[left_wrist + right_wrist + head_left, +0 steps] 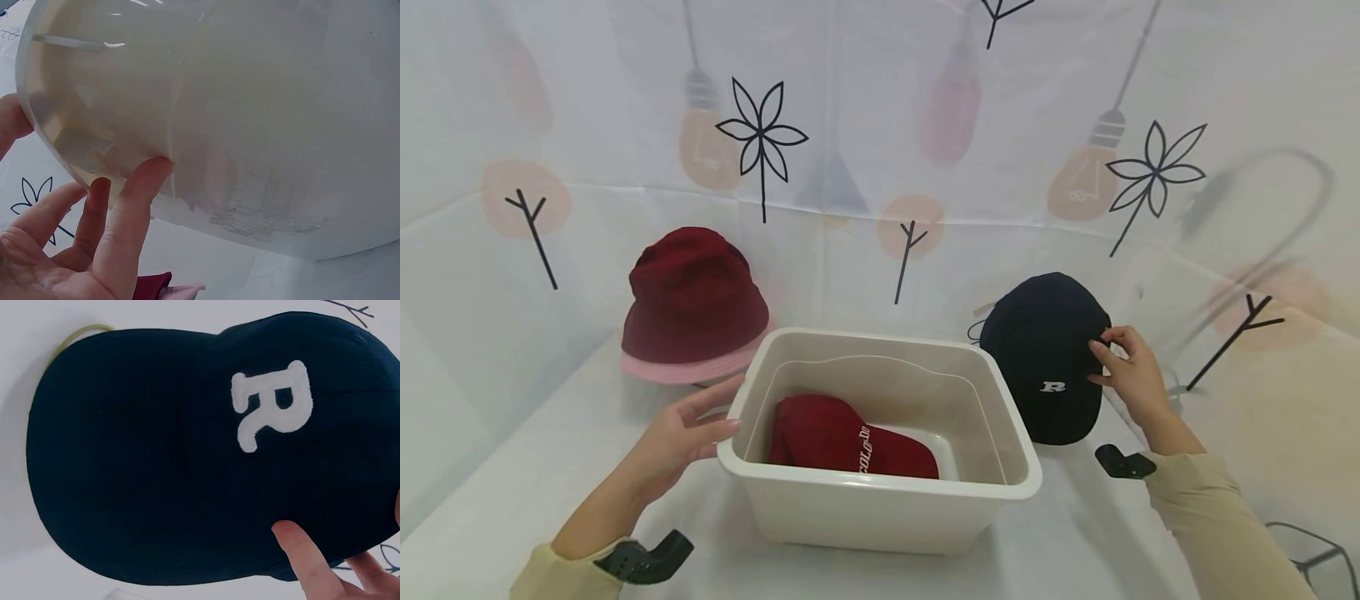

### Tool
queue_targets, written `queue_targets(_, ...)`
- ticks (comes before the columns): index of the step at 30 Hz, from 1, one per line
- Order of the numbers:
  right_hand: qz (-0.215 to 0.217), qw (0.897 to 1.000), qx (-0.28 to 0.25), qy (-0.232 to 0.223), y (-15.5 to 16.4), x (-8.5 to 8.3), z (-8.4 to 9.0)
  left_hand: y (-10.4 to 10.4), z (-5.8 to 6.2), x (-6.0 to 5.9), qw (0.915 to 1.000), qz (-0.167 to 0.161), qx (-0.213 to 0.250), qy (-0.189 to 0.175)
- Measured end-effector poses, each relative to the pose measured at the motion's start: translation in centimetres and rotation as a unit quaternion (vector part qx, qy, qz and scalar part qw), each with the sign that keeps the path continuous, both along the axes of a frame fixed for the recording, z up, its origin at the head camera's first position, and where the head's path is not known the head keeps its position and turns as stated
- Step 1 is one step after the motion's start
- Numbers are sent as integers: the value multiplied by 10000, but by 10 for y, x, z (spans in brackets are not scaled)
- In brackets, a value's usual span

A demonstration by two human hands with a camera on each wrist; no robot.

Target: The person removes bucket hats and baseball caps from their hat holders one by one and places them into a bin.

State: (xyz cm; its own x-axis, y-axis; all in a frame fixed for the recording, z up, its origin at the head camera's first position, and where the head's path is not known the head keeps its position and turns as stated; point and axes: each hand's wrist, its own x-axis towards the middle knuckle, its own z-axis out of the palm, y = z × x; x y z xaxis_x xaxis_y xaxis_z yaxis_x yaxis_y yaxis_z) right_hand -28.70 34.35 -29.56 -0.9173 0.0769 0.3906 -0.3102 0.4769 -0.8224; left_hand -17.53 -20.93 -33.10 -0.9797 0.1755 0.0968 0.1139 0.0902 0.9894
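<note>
A dark baseball cap (1045,350) with a white letter R is at the right, its brim lower than its crown in the head view. My right hand (1131,367) pinches the edge of its crown; one fingertip lies on the front panel (287,528), and another finger goes behind the edge. At the left rim of a cream plastic bin (880,508), my left hand (688,425) has its fingers loosely extended. Its fingertips rest against the bin's outer wall (262,125), right below the rim. Inside the bin lies a red baseball cap (827,429) with white lettering.
Behind the bin on the left sits a dark red bucket hat (692,292) with a pink brim (700,368) showing beneath. A printed cloth (850,100) hangs at the back. At the lower right is a thin dark wire frame (1318,554).
</note>
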Motion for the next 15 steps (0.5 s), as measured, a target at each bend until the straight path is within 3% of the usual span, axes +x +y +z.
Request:
queue_targets(6, 256, 9977, -629, 87, 0, 1, 6, 0, -1, 0, 10000, 0, 6, -6)
queue_targets(15, 557, 9849, -1637, 46, 3, 0, 19, -2, 1, 0, 10000, -34, 20, -2)
